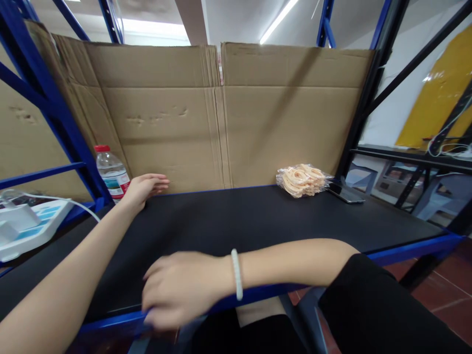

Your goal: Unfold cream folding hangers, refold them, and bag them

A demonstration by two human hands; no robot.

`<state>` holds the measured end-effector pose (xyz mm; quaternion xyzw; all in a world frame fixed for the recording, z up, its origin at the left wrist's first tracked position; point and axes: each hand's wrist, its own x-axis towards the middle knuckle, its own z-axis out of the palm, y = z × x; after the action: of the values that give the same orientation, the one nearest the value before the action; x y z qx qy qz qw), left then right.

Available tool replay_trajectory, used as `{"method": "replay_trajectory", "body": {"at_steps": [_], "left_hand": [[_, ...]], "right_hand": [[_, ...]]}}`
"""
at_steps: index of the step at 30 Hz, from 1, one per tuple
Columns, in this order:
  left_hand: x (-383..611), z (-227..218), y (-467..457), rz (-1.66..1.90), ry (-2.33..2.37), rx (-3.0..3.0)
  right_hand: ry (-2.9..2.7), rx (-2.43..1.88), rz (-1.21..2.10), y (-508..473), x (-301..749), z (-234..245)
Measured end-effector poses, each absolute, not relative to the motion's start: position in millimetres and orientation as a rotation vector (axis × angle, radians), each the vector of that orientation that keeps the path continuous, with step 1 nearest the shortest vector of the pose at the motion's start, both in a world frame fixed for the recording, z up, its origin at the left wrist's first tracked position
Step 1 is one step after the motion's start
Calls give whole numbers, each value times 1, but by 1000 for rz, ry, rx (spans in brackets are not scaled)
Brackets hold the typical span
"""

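My left hand (143, 190) reaches to the back left of the black tabletop (221, 221), its fingers stretched out towards the right. Nothing shows in it. Just left of it and behind the wrist stands a clear plastic bottle (111, 172) with a red cap and a red-and-white label; whether they touch I cannot tell. My right hand (180, 287), with a pale bead bracelet (237, 274) at the wrist, hangs over the front edge of the table. Its fingers point left and down, smeared by motion, and the palm side is hidden.
Cardboard panels (165, 118) wall off the back. A clear bag of pale, coiled strips (303, 180) lies at the back right, beside a phone (345, 192). On the left sits a white power strip (35, 226) with plugs and a cable. Blue frame posts (59, 108) rise at the left.
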<state>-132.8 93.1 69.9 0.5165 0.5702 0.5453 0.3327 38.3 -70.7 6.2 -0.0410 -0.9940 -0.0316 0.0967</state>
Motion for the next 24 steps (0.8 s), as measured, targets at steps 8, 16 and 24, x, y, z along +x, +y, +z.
{"method": "replay_trajectory", "body": {"at_steps": [8, 16, 24], "left_hand": [[-110, 59, 85, 1290, 1433, 1571], [-77, 46, 67, 1044, 1287, 1522], [-54, 42, 9, 945, 1204, 1745]], "right_hand": [[-2674, -688, -93, -28, 158, -17], [-2354, -1267, -229, 35, 251, -17], [-2329, -1241, -98, 30, 250, -21]]}}
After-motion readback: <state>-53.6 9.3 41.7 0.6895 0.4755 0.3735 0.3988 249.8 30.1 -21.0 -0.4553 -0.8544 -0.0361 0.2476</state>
